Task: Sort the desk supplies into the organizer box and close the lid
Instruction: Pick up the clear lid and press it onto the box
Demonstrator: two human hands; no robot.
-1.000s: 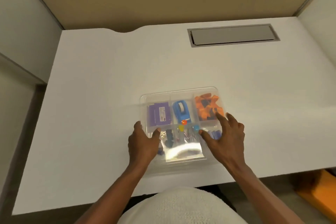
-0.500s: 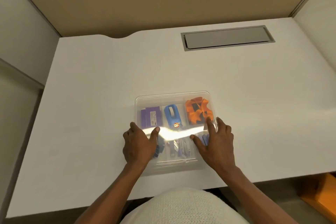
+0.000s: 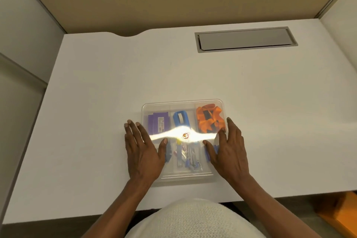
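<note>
**Lid on, both hands flat on box**

Box (image 3: 183, 141) sits near the worktop (image 3: 96, 102) front edge, clear lid down. Left hand (image 3: 143, 152) and right hand (image 3: 229, 149) lie on its left and right sides, fingers spread, gripping nothing. Inside: purple pack (image 3: 158, 123), blue stapler (image 3: 180, 120), orange clips (image 3: 209, 120).

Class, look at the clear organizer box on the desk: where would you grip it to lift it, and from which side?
Grip the organizer box by its two short side walls, one hand from each side, where the left hand and right hand already rest. It is wide, flat and full, so level support probably matters.
</note>
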